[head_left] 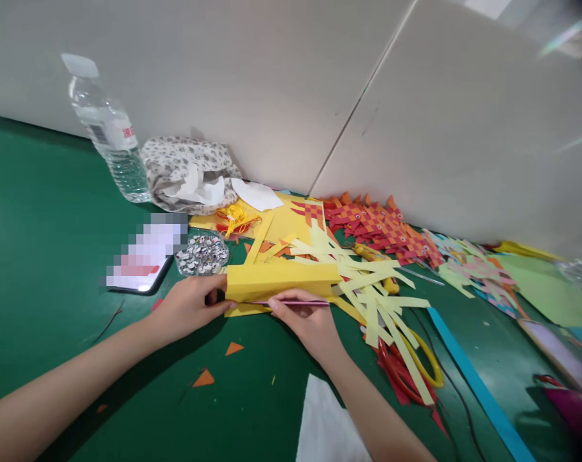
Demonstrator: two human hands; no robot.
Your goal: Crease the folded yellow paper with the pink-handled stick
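A sheet of yellow paper [281, 276], folded or curled lengthwise, lies in front of me above the green table. My left hand [199, 301] pinches its left end between thumb and fingers. My right hand [310, 324] is closed around a thin pink stick [300, 303], which lies along the paper's lower part. Whether the stick is a pen cannot be made out. Pale yellow paper strips [368, 285] are heaped just right of the sheet. Beyond its left end sits a clear container of googly eyes [203, 253].
Left stand a water bottle [105, 131], a tissue pouch [189, 157] and a phone [144, 256]. Woven red-orange paper fish [375, 224] line the wall. A yellow cutter [375, 260], scissors with red and yellow handles [432, 366] and a blue strip [478, 385] lie right. Orange scraps [204, 378] lie nearer.
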